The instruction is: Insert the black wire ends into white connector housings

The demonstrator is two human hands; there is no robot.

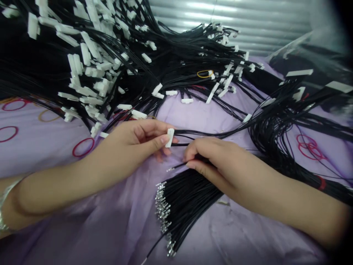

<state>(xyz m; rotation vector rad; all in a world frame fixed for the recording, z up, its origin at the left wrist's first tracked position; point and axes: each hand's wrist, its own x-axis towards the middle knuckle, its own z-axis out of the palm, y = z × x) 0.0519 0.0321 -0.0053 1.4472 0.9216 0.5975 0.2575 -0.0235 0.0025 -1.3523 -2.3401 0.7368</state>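
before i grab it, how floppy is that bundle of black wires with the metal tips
The bundle of black wires will probably droop and splay when lifted, since loose strands already curve across the purple sheet. It likely feels fairly light. The metal tips sit crowded together, so they may well snag on each other.

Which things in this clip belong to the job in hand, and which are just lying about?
Job in hand:
left hand, pinching a white plastic connector
right hand, holding a black wire with a metal terminal
bundle of black wires with metal terminals

Lying about:
heap of wires with white connectors
red rubber bands
lilac sheet
corrugated metal surface
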